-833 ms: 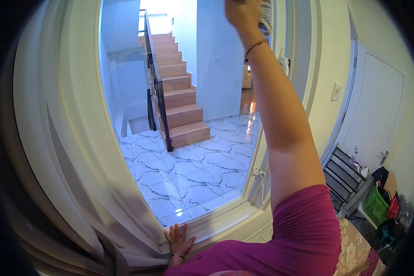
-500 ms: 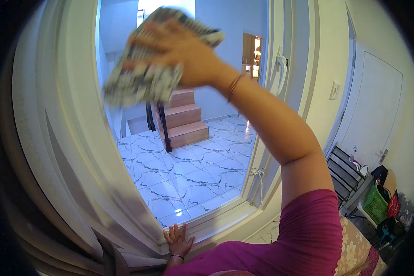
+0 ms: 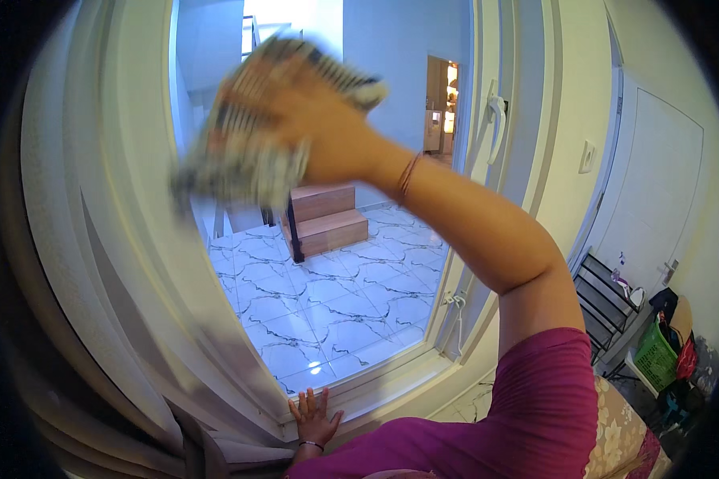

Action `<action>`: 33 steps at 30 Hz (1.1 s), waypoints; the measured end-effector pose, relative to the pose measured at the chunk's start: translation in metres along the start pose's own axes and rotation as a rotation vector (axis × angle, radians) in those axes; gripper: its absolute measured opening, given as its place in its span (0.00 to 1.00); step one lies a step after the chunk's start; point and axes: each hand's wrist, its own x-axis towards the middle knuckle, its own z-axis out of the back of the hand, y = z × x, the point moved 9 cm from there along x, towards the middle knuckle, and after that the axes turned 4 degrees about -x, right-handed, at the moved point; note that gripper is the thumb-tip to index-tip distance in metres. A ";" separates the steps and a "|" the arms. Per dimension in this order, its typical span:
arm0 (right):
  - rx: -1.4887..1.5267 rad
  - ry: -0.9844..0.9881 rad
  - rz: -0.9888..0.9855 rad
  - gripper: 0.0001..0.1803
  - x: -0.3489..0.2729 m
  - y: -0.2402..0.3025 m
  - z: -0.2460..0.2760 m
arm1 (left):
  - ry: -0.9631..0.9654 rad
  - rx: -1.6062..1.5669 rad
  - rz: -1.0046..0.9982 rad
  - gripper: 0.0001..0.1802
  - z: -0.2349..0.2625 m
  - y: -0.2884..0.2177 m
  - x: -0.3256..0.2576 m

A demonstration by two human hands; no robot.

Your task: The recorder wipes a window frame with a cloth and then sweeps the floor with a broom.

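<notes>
Head view: my right hand [image 3: 311,120] clenched on a patterned black-and-white cloth [image 3: 244,152], pressed near the window pane's [image 3: 335,319] top edge, my left hand [image 3: 313,415] fingers spread flat on the bottom frame edge [image 3: 375,391], green basket [image 3: 655,355] at lower right, contents unclear.

Patterned cloth [image 3: 248,152]: motion-blurred, pattern unreadable, upper part covered by right hand [image 3: 311,120]. Left hand [image 3: 315,415]: wrist and forearm hidden behind magenta sleeve [image 3: 527,423]. Staircase [image 3: 323,219]: upper steps hidden.
</notes>
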 end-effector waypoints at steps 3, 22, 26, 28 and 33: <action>0.064 0.118 0.178 0.29 -0.002 0.015 -0.008 | -0.071 0.118 -0.039 0.40 0.007 -0.003 0.000; -0.002 0.115 0.107 0.33 0.015 0.017 -0.005 | -0.008 -0.048 0.017 0.39 0.001 0.001 0.002; 0.194 0.222 -0.515 0.18 -0.005 -0.139 -0.011 | -0.018 0.043 -0.001 0.38 0.001 -0.003 0.003; -0.264 -0.344 -0.111 0.10 -0.010 -0.162 0.065 | -0.062 0.080 -0.033 0.38 0.003 -0.008 0.006; -0.194 -0.572 -0.510 0.11 -0.035 -0.202 0.094 | -0.039 0.024 -0.053 0.41 0.002 -0.007 0.004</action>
